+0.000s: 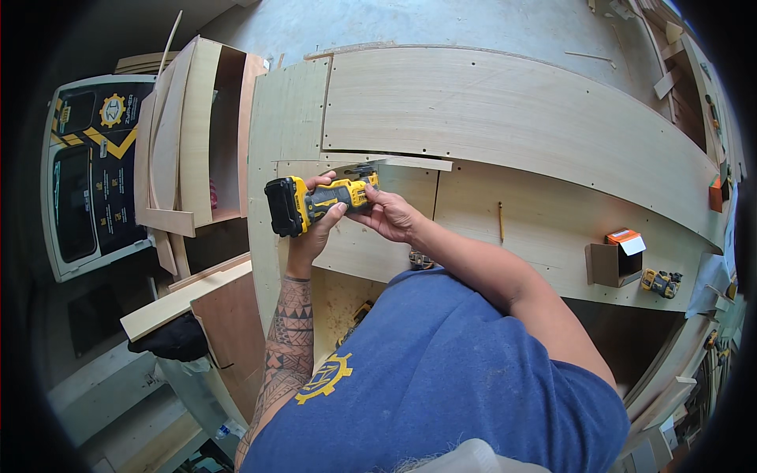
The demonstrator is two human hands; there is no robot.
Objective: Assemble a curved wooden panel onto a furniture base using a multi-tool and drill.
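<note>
A yellow and black cordless oscillating multi-tool (pixel 337 197) is held sideways over the plywood worktop (pixel 394 244), its black battery (pixel 284 206) pointing left. My left hand (pixel 320 229) wraps round its body from below, fingers over the far side. At the tool's right end, my right hand (pixel 390 215) grips the head with thumb and fingers. A dark attachment (pixel 364 169) shows at the head, partly hidden. Just beyond it, a thin wood strip (pixel 418 163) lies along a slot in the plywood.
A pencil (pixel 501 222) lies right of my hands. Farther right are an open brown and orange box (pixel 617 268) and another yellow tool (pixel 661 283). Wooden cabinets (pixel 201 126) and boards stand left, before a parked van (pixel 98 173). A long plywood panel (pixel 505 98) spans the far side.
</note>
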